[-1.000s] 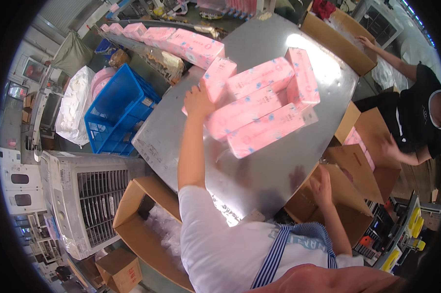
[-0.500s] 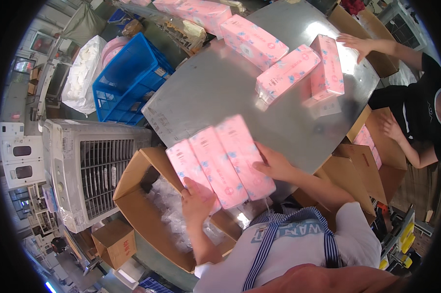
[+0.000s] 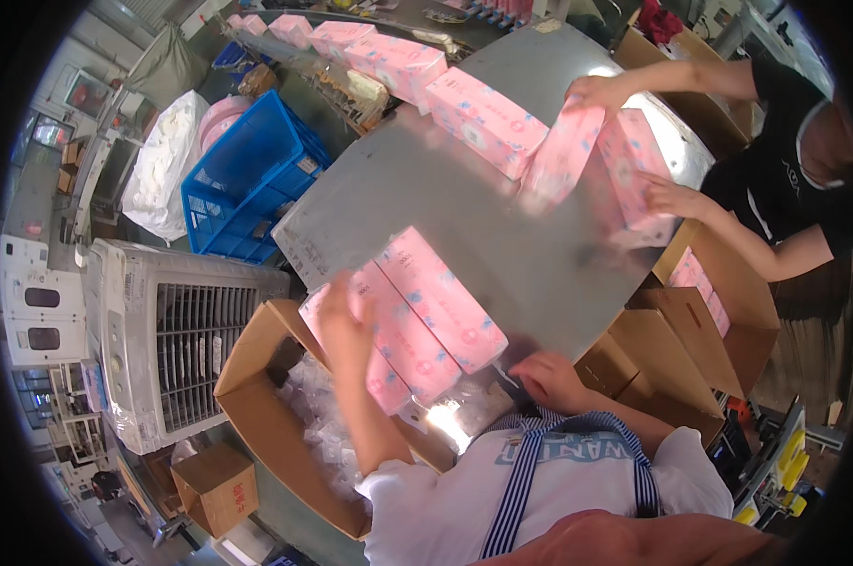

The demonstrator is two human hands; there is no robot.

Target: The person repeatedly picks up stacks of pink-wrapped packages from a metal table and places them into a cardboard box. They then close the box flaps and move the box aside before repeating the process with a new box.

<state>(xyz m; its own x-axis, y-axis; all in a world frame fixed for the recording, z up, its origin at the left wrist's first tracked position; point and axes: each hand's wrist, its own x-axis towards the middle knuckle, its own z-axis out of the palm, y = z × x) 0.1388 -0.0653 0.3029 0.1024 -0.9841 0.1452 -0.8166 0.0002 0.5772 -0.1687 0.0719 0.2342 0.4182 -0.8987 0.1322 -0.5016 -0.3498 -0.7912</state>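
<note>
Three long pink packs with blue flowers, looking like wrapped tissues, lie side by side at the near table edge; the right-hand pack (image 3: 441, 302) is the least covered. My left hand (image 3: 346, 316) lies over the upper part of the left pack (image 3: 384, 382), thumb apart from the fingers, somewhat blurred. Just right of the packs, my right hand (image 3: 551, 380) is off them with its fingers curled. A thin clear edge shows by its fingertips; whether they pinch it is unclear. Crumpled clear plastic (image 3: 469, 406) lies below the packs, in front of my apron.
A co-worker's hands (image 3: 601, 91) handle pink packs at the far right of the metal table (image 3: 351, 203). More pink packs (image 3: 398, 66) line up from the back left. An open carton of clear plastic (image 3: 318, 415) stands left, near a blue crate (image 3: 247, 189); open cartons (image 3: 672, 368) stand right.
My right hand has come off the packs and drawn down right. The three packs now rest lower, and my left hand has slid up the left one. The co-worker has gripped a pack.
</note>
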